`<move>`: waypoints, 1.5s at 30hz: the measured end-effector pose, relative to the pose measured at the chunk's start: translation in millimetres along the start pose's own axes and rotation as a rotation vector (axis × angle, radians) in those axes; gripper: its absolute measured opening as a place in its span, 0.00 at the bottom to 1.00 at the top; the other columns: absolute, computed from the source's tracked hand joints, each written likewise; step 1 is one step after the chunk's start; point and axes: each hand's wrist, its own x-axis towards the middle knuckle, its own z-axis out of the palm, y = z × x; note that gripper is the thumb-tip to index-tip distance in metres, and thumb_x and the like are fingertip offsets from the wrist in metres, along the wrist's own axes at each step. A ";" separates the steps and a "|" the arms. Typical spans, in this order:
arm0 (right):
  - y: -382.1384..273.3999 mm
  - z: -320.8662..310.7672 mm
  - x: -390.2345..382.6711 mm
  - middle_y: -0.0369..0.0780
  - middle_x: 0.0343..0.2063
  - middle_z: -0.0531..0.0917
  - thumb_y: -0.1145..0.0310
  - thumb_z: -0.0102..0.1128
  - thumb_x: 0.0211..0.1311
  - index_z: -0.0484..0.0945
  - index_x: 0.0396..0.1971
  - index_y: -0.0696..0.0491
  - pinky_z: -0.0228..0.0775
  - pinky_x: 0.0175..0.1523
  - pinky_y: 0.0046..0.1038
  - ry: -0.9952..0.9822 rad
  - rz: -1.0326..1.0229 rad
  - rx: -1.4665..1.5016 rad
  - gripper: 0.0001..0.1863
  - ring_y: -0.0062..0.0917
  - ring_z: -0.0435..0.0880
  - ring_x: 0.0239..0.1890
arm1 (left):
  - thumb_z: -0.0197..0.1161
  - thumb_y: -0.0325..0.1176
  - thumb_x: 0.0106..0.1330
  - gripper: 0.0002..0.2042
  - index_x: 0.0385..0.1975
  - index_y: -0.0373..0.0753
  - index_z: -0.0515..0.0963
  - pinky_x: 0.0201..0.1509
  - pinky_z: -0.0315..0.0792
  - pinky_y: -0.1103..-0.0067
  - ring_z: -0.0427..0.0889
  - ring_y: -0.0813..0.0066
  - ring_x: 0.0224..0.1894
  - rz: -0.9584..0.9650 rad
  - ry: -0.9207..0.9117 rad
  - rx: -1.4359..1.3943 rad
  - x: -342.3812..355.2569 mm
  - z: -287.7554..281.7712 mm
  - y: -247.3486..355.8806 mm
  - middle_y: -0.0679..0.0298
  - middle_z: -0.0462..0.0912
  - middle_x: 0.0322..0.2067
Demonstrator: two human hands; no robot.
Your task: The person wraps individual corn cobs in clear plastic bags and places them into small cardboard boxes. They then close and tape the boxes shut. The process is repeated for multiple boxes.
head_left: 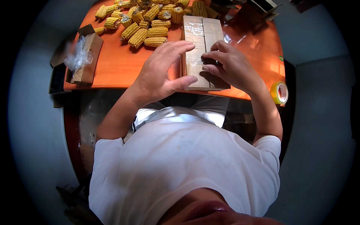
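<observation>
A long brown cardboard box lies lengthwise near the table's front edge, its top flaps meeting along a middle seam. Shiny clear tape shows on its far end. My left hand is open at the box's left side, thumb and fingers spread wide, fingertips over the top. Over the right flap, my right hand has its fingers bent, with index finger and thumb close together at the seam. Whatever lies between those fingertips is too dark to make out. Several yellow corn cobs are heaped left of and beyond the box.
On the orange table, an open carton with crumpled clear plastic stands at the left edge. A yellow tape roll sits at the right front edge. Dark open cartons are at the far right.
</observation>
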 end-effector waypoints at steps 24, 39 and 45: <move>-5.3 24.4 14.3 0.38 0.27 0.71 0.70 0.58 0.40 0.68 0.19 0.50 0.59 0.39 0.30 0.141 -0.431 -0.115 0.07 0.30 0.71 0.29 | 0.76 0.43 0.36 0.54 0.66 0.42 0.50 0.63 0.60 0.66 0.65 0.54 0.59 -0.130 -0.079 -0.108 -0.7 32.0 -17.0 0.53 0.66 0.56; -1.9 28.7 15.7 0.37 0.25 0.74 0.69 0.63 0.47 0.73 0.22 0.52 0.61 0.40 0.31 0.127 -0.163 0.051 0.07 0.32 0.73 0.32 | 0.60 0.31 0.61 0.14 0.45 0.32 0.77 0.44 0.71 0.82 0.78 0.79 0.38 -0.504 0.055 -0.565 -28.3 37.6 -50.2 0.61 0.81 0.38; -2.9 28.6 17.2 0.38 0.26 0.74 0.70 0.62 0.46 0.73 0.22 0.53 0.63 0.40 0.32 0.137 -0.160 0.052 0.07 0.33 0.73 0.32 | 0.61 0.31 0.61 0.10 0.38 0.32 0.78 0.35 0.69 0.86 0.73 0.86 0.29 -0.568 0.102 -0.623 -34.1 44.8 -44.0 0.69 0.79 0.30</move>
